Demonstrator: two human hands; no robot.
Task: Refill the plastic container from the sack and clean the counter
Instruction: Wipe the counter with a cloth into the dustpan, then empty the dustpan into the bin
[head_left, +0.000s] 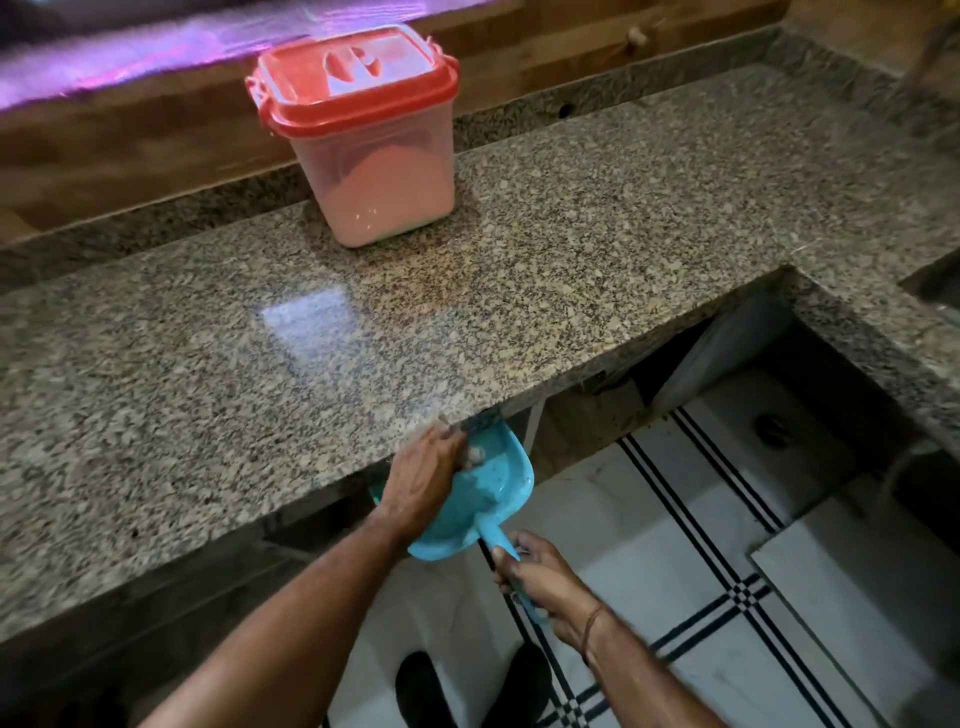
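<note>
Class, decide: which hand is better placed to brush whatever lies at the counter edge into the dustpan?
Left. The left hand is at the front edge of the counter, just above the blue dustpan. The right hand grips the dustpan's handle, holding it under that edge.

Bare forearms (291, 613), a wrist thread, dark shoes.
A thin reddish-brown thread (592, 629) circles the wrist behind the right hand (540, 571); the left hand (421, 483) and its wrist are bare. The shoes (421, 686) look black, with rounded toes.
</note>
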